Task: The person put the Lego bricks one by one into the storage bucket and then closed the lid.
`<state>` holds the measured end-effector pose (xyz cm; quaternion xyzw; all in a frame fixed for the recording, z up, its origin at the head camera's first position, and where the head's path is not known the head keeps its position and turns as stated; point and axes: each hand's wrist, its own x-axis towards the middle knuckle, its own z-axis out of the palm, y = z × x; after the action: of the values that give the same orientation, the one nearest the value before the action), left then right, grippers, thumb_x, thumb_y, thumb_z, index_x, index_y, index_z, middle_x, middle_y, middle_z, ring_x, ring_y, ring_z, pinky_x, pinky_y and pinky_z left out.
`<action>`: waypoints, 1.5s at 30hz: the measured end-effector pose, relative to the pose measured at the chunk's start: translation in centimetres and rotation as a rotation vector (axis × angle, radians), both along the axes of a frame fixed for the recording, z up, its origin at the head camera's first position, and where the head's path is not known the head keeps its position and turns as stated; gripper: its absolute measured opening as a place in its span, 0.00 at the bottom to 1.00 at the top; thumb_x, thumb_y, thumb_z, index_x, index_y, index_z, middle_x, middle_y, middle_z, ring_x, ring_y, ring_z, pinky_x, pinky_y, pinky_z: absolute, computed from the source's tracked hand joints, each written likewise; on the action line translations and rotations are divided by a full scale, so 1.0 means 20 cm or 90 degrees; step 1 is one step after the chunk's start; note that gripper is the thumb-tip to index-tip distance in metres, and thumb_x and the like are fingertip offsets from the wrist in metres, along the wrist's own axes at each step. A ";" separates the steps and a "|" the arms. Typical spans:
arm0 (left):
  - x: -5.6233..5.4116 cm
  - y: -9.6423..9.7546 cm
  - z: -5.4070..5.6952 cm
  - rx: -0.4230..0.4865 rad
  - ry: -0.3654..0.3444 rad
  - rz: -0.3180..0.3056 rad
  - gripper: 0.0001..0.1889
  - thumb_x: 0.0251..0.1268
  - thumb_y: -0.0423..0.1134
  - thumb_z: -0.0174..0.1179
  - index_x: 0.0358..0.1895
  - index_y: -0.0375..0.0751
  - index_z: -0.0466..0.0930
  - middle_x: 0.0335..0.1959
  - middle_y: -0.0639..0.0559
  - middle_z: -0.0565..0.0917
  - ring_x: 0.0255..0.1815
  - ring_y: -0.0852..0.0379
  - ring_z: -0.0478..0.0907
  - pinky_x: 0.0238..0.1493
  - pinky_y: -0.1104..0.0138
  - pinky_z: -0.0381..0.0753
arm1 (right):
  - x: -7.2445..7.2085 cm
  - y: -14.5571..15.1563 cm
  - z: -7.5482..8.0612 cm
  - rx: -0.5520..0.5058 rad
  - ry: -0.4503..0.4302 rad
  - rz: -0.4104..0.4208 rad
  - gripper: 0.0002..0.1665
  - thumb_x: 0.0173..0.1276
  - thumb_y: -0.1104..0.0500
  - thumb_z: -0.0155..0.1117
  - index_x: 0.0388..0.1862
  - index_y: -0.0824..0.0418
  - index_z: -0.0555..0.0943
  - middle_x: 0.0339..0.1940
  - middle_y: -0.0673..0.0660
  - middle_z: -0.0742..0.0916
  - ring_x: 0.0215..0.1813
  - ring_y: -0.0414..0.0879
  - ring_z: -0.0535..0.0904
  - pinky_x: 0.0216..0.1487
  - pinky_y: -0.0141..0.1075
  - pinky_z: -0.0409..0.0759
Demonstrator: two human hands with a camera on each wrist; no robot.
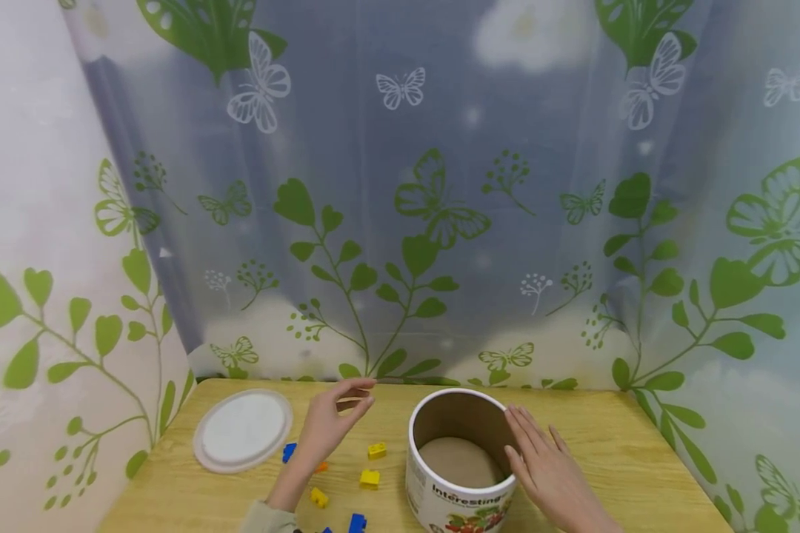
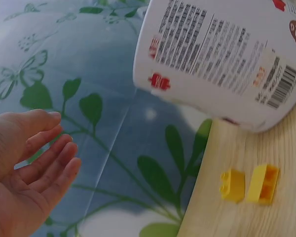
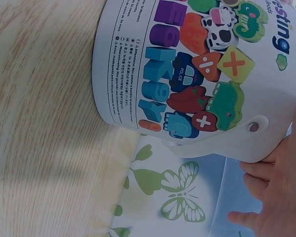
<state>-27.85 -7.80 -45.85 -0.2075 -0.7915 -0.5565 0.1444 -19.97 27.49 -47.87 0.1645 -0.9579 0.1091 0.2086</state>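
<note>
A round white bucket (image 1: 418, 480) with printed sides stands upright on the table, its brown inner bottom showing. My right hand (image 1: 548, 466) lies against the right side of its rim with the fingers fairly straight. In the right wrist view, the bucket's white strap (image 3: 222, 150) hangs beside that hand. My left hand (image 1: 336, 418) is raised left of the bucket, fingers loosely bent, holding nothing. Near it on the table lie yellow toy bricks (image 1: 370, 480), blue bricks (image 1: 357, 523) and an orange piece (image 1: 322, 467), partly hidden by the left wrist.
A round white lid (image 1: 245, 428) lies flat at the table's left. Behind the wooden table (image 1: 613, 437) hangs a curtain (image 1: 400, 281) printed with leaves and butterflies, and similar sheets flank both sides.
</note>
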 end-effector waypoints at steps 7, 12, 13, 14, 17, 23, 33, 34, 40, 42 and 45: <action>0.06 -0.23 -0.05 -0.003 -0.039 0.084 0.14 0.67 0.34 0.67 0.54 0.47 0.86 0.51 0.51 0.87 0.51 0.50 0.85 0.51 0.62 0.87 | 0.00 0.00 -0.01 0.004 0.009 -0.001 0.32 0.79 0.51 0.55 0.76 0.64 0.68 0.76 0.60 0.72 0.75 0.58 0.68 0.70 0.64 0.66; 0.12 -0.39 -0.11 -0.029 -0.073 0.149 0.13 0.66 0.33 0.68 0.53 0.47 0.86 0.50 0.50 0.88 0.49 0.52 0.85 0.49 0.65 0.87 | -0.01 0.00 0.00 0.000 -0.009 0.001 0.32 0.80 0.50 0.53 0.77 0.63 0.67 0.77 0.60 0.71 0.76 0.57 0.67 0.71 0.64 0.65; 0.13 -0.43 -0.13 -0.035 -0.082 0.159 0.13 0.66 0.33 0.68 0.53 0.46 0.86 0.50 0.50 0.88 0.49 0.53 0.85 0.48 0.66 0.87 | 0.00 0.00 0.00 -0.002 -0.014 0.001 0.32 0.80 0.50 0.53 0.77 0.63 0.67 0.77 0.60 0.71 0.76 0.57 0.67 0.71 0.64 0.64; 0.14 -0.45 -0.14 -0.039 -0.091 0.168 0.13 0.66 0.33 0.68 0.53 0.46 0.86 0.50 0.49 0.88 0.48 0.54 0.86 0.48 0.66 0.87 | 0.00 0.00 0.00 -0.003 -0.018 0.001 0.32 0.80 0.50 0.52 0.77 0.63 0.67 0.77 0.60 0.71 0.76 0.58 0.66 0.71 0.64 0.64; 0.17 -0.52 -0.19 -0.047 -0.112 0.184 0.13 0.66 0.32 0.68 0.52 0.43 0.87 0.49 0.46 0.88 0.46 0.55 0.86 0.46 0.68 0.87 | 0.00 0.00 0.00 -0.008 -0.028 0.000 0.32 0.81 0.50 0.52 0.77 0.64 0.66 0.77 0.61 0.70 0.76 0.58 0.66 0.71 0.65 0.63; 0.23 -0.60 -0.27 -0.059 -0.184 0.191 0.12 0.67 0.31 0.67 0.52 0.38 0.86 0.51 0.42 0.87 0.46 0.53 0.86 0.45 0.66 0.88 | 0.00 0.01 0.00 -0.013 -0.034 -0.002 0.33 0.82 0.49 0.50 0.78 0.64 0.65 0.78 0.60 0.70 0.77 0.58 0.65 0.72 0.65 0.62; 0.31 -0.70 -0.45 -0.088 -0.305 0.150 0.17 0.64 0.38 0.70 0.52 0.32 0.85 0.48 0.41 0.87 0.45 0.47 0.86 0.43 0.61 0.89 | 0.00 0.00 0.00 -0.005 -0.021 -0.001 0.32 0.81 0.51 0.52 0.77 0.64 0.66 0.77 0.61 0.71 0.76 0.58 0.66 0.71 0.65 0.64; 0.32 -0.71 -0.46 -0.096 -0.317 0.137 0.19 0.64 0.40 0.71 0.53 0.31 0.84 0.48 0.40 0.87 0.45 0.47 0.86 0.43 0.60 0.89 | 0.00 0.00 0.00 -0.004 -0.021 -0.001 0.32 0.81 0.50 0.52 0.77 0.64 0.66 0.77 0.61 0.71 0.76 0.58 0.66 0.70 0.65 0.64; 0.35 -0.74 -0.49 -0.117 -0.351 0.083 0.26 0.61 0.47 0.73 0.54 0.30 0.83 0.49 0.39 0.86 0.46 0.46 0.85 0.45 0.56 0.88 | 0.00 0.00 0.01 -0.004 -0.031 -0.002 0.32 0.81 0.50 0.52 0.77 0.64 0.66 0.77 0.61 0.70 0.76 0.58 0.66 0.71 0.65 0.65; 0.36 -0.76 -0.49 -0.128 -0.342 0.070 0.25 0.61 0.47 0.73 0.54 0.30 0.83 0.48 0.40 0.87 0.45 0.47 0.85 0.44 0.58 0.88 | 0.00 0.00 0.01 -0.006 -0.035 -0.002 0.32 0.81 0.50 0.52 0.78 0.64 0.65 0.77 0.61 0.70 0.77 0.58 0.65 0.71 0.64 0.64; 0.38 -0.79 -0.50 -0.139 -0.319 0.047 0.24 0.60 0.45 0.74 0.52 0.30 0.83 0.46 0.40 0.87 0.43 0.49 0.86 0.42 0.61 0.88 | 0.00 -0.01 0.02 -0.007 -0.039 -0.002 0.32 0.81 0.50 0.51 0.78 0.64 0.65 0.78 0.60 0.70 0.77 0.58 0.65 0.71 0.64 0.64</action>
<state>-20.25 -23.63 -55.83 -0.0488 -0.8649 -0.4961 -0.0587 -19.90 27.34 -47.56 0.1585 -0.9634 0.1194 0.1803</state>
